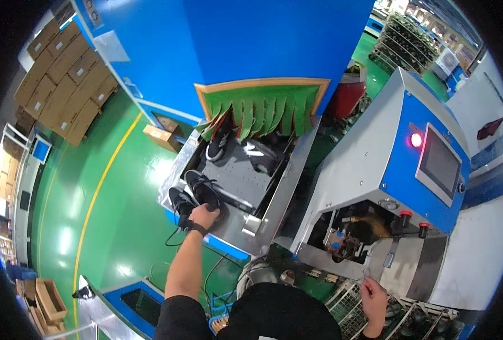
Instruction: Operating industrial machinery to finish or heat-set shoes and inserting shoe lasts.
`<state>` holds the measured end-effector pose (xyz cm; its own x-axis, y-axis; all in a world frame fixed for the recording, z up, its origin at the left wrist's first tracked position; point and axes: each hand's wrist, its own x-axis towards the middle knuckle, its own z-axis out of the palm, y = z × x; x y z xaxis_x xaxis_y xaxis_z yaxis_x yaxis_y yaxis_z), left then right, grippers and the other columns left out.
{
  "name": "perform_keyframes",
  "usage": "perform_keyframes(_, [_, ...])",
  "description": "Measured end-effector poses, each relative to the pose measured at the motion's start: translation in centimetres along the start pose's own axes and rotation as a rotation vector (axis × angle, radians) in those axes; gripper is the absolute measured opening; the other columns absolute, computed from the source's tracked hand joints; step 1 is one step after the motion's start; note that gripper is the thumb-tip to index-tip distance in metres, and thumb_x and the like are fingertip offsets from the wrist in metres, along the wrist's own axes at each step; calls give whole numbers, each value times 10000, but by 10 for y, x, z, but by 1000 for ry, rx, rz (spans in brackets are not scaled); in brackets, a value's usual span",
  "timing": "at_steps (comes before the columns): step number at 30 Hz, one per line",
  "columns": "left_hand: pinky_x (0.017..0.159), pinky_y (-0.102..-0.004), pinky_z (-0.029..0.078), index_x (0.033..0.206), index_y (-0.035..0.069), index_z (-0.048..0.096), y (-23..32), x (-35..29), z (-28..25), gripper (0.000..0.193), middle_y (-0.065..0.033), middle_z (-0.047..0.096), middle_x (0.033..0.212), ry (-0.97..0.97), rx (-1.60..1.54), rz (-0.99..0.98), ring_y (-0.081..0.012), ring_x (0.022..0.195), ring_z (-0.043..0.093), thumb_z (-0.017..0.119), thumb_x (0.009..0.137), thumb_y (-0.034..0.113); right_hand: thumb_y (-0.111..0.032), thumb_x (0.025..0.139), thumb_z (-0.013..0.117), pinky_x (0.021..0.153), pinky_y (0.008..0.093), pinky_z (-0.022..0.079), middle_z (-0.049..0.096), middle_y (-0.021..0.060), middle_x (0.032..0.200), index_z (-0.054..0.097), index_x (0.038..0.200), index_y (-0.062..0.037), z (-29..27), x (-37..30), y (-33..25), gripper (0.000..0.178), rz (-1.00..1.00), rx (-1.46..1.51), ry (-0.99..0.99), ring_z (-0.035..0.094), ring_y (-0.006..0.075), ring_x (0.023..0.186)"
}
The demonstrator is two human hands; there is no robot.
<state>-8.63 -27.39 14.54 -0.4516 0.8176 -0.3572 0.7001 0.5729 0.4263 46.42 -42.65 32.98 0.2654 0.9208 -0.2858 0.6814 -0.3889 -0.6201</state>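
Note:
On the end of the metal conveyor table (249,249), my left hand (205,217) is closed round the heel of a black sneaker (199,184) with a pale sole. Its partner, another dark sneaker (180,199), stands close beside it on the left. A strap circles my left wrist. Farther back, two more sneakers (219,145) (261,157) lie at the green strip curtain (268,110); the left one is partly under the strips. My right hand (374,301) is low at the right, below the machine's front edge, with curled fingers. Whatever it may hold cannot be made out.
At the right stands a white and blue machine (359,153) with a screen (439,164), a lit red lamp (416,140) and an open working bay (345,243). Below it are wire racks (347,309). Cables (209,272) hang near the table. Stacked cartons (64,79) stand far left.

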Motion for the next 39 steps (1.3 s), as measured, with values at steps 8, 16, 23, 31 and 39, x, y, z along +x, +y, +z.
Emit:
perform_keyframes(8, [756,-316,540,1098,-63,678,-128,-237,-93,472,-102,734,938,92,-567,-116,-152,826,670,763,774,270,-140,911,655,723,314,529,720,128,938,632,1221,52,16,15,38,366,-163,-145,-236,670,179,784])
perform_keyframes(16, [779,-406,550,959,53,746,-265,-508,-158,431,-186,723,867,446,-5,-637,-345,824,704,741,719,411,-326,982,582,936,407,498,684,193,1172,621,1301,-49,28,1,-3,425,-308,-481,-605,641,362,1098])
perform_keyframes(23, [908,-470,443,1107,43,630,-448,-772,-215,349,-215,664,1084,1327,665,-1804,-389,1039,620,631,829,253,-248,964,589,915,417,506,680,218,1152,615,1287,-12,58,8,-3,401,-707,-401,-809,657,360,1061])
perform_keyframes(31, [767,-529,515,909,7,646,-315,-441,-52,299,-265,672,904,827,-37,-730,-462,856,648,530,917,282,-103,870,637,676,401,488,624,177,818,659,1030,28,31,50,-58,208,-1008,-215,-293,618,335,742])
perform_keyframes(39, [931,-447,509,1183,25,652,0,-83,111,512,-177,690,1139,71,-222,245,-348,1076,650,723,817,376,-100,895,607,1095,494,377,526,232,1396,534,1333,44,-26,117,-218,466,-1031,-336,696,490,424,1297])
